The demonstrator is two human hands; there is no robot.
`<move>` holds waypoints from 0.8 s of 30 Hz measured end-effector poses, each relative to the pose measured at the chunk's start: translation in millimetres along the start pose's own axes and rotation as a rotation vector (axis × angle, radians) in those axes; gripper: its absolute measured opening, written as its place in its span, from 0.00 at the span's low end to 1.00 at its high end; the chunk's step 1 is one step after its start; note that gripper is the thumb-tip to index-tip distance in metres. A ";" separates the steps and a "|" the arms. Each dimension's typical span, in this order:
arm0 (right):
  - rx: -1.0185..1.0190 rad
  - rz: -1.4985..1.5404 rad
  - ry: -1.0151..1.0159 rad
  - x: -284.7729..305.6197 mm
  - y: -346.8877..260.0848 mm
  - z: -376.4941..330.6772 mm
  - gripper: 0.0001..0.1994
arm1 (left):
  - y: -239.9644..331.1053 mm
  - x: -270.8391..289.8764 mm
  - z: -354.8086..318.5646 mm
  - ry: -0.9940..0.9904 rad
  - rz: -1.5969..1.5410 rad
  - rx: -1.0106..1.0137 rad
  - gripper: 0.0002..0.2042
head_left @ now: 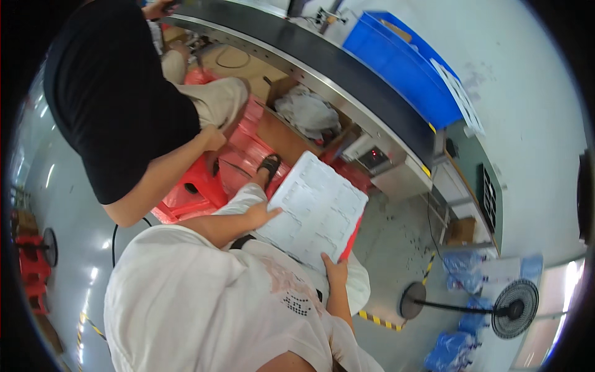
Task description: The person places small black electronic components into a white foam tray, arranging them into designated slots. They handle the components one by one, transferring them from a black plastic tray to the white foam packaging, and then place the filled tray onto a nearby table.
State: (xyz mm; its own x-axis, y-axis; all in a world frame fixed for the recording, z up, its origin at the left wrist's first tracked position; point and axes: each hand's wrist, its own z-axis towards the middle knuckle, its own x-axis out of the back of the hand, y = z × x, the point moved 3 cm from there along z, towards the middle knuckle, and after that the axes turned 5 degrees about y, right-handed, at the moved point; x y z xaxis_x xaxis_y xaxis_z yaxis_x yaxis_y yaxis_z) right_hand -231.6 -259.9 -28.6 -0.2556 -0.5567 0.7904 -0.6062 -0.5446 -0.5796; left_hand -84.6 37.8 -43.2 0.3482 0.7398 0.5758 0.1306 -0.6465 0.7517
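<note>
A white moulded plastic tray (316,208) with shallow shaped recesses is held in front of my body, tilted, just above my lap. My left hand (263,216) grips its left edge, thumb on top. At the near right corner, my right hand (335,271) is closed on the rim, also with the thumb over the top. The fingers of both hands are partly hidden under the tray. A strip of red shows along the right side below it; whether it belongs to the tray I cannot tell. No loose parts are visible in the recesses.
A dark conveyor belt (310,46) crosses ahead, with a blue bin (403,65) at its right end. Beneath stands a cardboard box (288,133) of crumpled plastic. A co-worker in black (124,105) sits close at left by a red stool (207,186). A standing fan (514,309) is at right.
</note>
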 end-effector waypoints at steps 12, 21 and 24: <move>-0.046 0.104 0.093 14.9 -9.1 6.4 0.29 | 34.0 8.8 20.0 -0.140 0.130 -0.030 0.41; -0.294 -0.258 -0.287 50.5 -31.2 42.8 0.30 | 22.6 -1.6 63.3 -0.422 0.387 -0.033 0.41; -0.288 0.011 -0.116 94.7 -38.1 70.1 0.25 | 48.3 12.8 75.7 -0.309 0.303 0.023 0.40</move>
State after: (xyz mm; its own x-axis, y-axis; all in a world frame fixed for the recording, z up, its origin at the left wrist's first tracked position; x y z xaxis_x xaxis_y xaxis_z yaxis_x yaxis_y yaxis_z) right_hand -179.8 -335.9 54.5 -0.1860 -0.6385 0.7469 -0.7967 -0.3469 -0.4949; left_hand -3.6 1.9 -23.8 0.6355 0.4277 0.6429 -0.0006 -0.8323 0.5543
